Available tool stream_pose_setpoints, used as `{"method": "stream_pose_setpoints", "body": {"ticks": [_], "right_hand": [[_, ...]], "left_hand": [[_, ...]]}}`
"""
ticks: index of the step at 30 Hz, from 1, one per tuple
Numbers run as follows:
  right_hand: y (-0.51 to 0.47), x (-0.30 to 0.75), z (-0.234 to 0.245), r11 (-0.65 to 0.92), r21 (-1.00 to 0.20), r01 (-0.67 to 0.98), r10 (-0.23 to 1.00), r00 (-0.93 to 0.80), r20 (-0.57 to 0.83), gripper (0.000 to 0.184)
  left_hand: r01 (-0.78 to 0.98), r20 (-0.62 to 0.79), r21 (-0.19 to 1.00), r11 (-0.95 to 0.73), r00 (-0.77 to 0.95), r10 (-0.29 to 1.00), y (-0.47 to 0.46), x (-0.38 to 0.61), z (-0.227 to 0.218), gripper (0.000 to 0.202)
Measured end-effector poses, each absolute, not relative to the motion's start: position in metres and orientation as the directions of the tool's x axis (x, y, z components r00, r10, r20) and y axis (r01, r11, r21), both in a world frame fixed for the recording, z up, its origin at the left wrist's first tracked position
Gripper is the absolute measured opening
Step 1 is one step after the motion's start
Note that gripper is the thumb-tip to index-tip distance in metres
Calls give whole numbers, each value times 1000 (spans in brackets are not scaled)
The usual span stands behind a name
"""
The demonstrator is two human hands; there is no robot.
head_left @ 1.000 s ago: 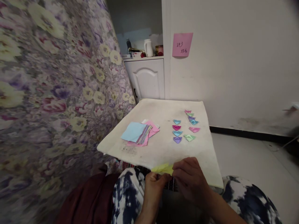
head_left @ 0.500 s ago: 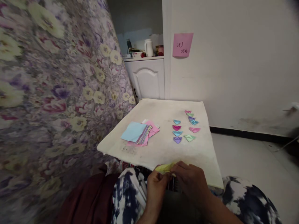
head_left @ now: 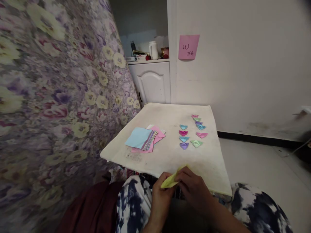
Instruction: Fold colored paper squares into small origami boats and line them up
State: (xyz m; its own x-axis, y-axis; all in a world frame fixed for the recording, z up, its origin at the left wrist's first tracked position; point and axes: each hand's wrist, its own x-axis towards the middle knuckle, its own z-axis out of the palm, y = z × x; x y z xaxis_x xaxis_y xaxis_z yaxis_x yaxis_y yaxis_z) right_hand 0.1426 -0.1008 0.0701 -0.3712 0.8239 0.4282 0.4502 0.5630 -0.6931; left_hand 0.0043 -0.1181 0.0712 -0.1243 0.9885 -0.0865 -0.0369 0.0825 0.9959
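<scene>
Both of my hands pinch a folded yellow paper (head_left: 171, 180) just below the near edge of the white board (head_left: 167, 158) on my lap. My left hand (head_left: 161, 194) holds its lower left part, fingers closed. My right hand (head_left: 193, 189) grips its upper right part, fingers closed over it. On the board lie a stack of coloured paper squares (head_left: 143, 138) with a light blue sheet on top, and several small folded paper boats (head_left: 190, 131) in two rows, in blue, pink, purple and green.
A floral cloth (head_left: 53, 97) hangs along the left. A white cabinet (head_left: 152, 81) with a jug and jars on top stands behind. A pink note (head_left: 189, 47) sticks to the white wall. Grey floor lies to the right.
The yellow paper has been folded narrower and tilted, its right end now raised. Both hands shifted slightly down and closer together.
</scene>
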Motion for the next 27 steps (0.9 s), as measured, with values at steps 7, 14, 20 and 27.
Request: {"method": "stream_pose_setpoints", "body": {"ticks": [7, 14, 20, 27], "right_hand": [[-98, 151, 81, 549, -726, 414, 822, -424, 379, 29], [-99, 150, 80, 593, -670, 447, 781, -520, 345, 29], [-96, 151, 72, 636, -637, 437, 731, -605, 315, 30], [-92, 159, 75, 726, -513, 458, 649, -704, 290, 19]], "left_hand": [[-6, -106, 994, 111, 236, 966, -118, -18, 87, 37], [-82, -276, 949, 306, 258, 926, -107, -27, 85, 29], [140, -251, 962, 233, 133, 959, -97, -20, 72, 26], [236, -200, 954, 184, 45, 979, -97, -26, 62, 6]]}}
